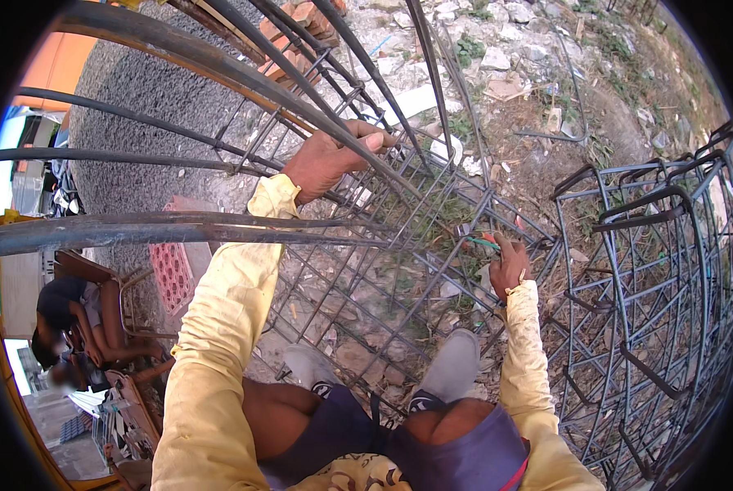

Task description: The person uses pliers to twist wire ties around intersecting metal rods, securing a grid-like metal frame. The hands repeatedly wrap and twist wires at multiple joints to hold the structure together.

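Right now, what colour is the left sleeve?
Pale yellow; left sleeve shows best in head view.

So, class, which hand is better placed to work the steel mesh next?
Probably the right hand: it holds the green-handled tool close to the mesh, while the left hand is among the long bars.

Creased yellow sleeves (pixel 223 327) run long. Dark blue shorts (pixel 456 450) at six o'clock have a red stripe (pixel 515 477). The shoes (pixel 452 366) are grey.
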Action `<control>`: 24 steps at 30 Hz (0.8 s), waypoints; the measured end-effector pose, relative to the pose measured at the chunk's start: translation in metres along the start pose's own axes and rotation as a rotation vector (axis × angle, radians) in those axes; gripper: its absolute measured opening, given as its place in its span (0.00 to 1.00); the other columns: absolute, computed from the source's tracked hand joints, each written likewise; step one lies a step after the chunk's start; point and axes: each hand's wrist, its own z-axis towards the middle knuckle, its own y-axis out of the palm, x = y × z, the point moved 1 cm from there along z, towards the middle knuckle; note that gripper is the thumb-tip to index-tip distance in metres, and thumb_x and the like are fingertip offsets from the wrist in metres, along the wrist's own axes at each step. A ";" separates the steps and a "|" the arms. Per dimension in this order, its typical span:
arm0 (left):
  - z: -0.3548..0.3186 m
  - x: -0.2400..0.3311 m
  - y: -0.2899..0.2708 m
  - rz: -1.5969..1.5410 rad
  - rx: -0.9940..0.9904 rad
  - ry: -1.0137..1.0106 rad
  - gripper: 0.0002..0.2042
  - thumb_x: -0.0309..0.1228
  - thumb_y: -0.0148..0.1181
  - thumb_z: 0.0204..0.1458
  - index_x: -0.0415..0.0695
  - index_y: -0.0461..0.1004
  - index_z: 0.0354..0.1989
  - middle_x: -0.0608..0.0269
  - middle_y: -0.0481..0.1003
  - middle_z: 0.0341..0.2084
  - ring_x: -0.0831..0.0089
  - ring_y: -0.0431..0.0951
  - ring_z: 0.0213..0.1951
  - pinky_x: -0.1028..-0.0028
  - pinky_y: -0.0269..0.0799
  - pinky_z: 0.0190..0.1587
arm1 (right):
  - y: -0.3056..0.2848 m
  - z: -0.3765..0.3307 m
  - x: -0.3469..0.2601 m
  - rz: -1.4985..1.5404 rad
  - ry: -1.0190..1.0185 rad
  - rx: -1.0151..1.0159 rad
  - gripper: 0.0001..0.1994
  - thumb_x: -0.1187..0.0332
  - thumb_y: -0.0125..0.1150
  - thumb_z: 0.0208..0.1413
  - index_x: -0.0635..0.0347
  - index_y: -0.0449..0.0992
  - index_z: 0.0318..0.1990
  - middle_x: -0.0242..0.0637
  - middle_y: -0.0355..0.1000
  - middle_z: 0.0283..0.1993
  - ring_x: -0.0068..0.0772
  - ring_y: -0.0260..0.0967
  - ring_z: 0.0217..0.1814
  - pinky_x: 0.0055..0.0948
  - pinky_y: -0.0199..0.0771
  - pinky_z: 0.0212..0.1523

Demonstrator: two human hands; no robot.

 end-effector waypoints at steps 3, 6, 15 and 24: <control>-0.007 0.019 -0.016 -0.322 -0.101 0.204 0.19 0.45 0.47 0.66 0.40 0.74 0.44 0.58 0.75 0.40 0.60 0.74 0.54 0.61 0.69 0.56 | 0.019 -0.002 0.003 -0.189 0.019 -0.064 0.26 0.73 0.57 0.52 0.52 0.70 0.62 0.55 0.68 0.54 0.57 0.69 0.53 0.45 0.69 0.57; -0.016 0.039 -0.022 -0.405 -0.123 0.255 0.19 0.43 0.38 0.69 0.43 0.69 0.34 0.60 0.71 0.33 0.57 0.73 0.51 0.60 0.68 0.55 | 0.033 0.009 0.007 -0.007 0.065 -0.093 0.28 0.71 0.60 0.52 0.53 0.67 0.63 0.55 0.66 0.57 0.62 0.67 0.56 0.49 0.67 0.59; -0.027 0.044 -0.020 -0.488 -0.052 0.153 0.17 0.41 0.43 0.68 0.46 0.63 0.27 0.66 0.65 0.29 0.67 0.71 0.43 0.59 0.67 0.55 | 0.042 0.029 0.001 0.002 -0.004 -0.042 0.19 0.66 0.62 0.55 0.53 0.73 0.55 0.55 0.67 0.56 0.62 0.67 0.56 0.50 0.68 0.56; -0.032 0.046 -0.006 -0.532 0.098 0.137 0.17 0.40 0.49 0.67 0.47 0.61 0.25 0.68 0.62 0.25 0.73 0.69 0.35 0.61 0.70 0.55 | -0.005 0.006 -0.027 0.390 -0.317 0.244 0.08 0.74 0.57 0.58 0.62 0.73 0.45 0.48 0.71 0.44 0.52 0.72 0.47 0.39 0.72 0.46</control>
